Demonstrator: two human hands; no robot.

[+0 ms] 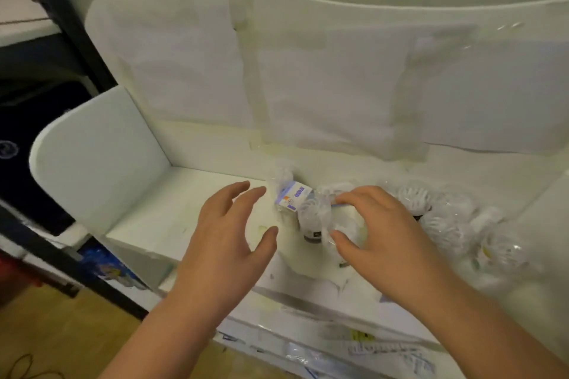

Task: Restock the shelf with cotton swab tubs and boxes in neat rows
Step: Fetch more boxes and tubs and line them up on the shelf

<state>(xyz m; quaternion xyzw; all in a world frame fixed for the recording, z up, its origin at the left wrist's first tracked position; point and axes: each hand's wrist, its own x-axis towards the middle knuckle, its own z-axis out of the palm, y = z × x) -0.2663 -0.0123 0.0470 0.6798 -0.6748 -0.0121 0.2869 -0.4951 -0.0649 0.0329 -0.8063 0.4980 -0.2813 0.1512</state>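
Motion blur softens everything on the white shelf (pixel 147 209). At 9 o'clock of the tubs, the left hand (pixel 229 234) hovers with fingers spread, holding nothing. A small tilted box (pixel 294 195) sits at its 1 o'clock. The right hand (pixel 378 234) curls over a clear swab tub (pixel 314 221); whether it grips is unclear. More tubs (pixel 443 221) blur toward 3 o'clock, contents indistinct.

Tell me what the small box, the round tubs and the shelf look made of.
Small white-and-purple box: printed cardboard, seemingly matte, with sharp folded edges. Round clear tubs: glossy transparent plastic; highlights glint and white swabs show through. White shelf: smooth painted or laminated board, likely; blur leaves that open.
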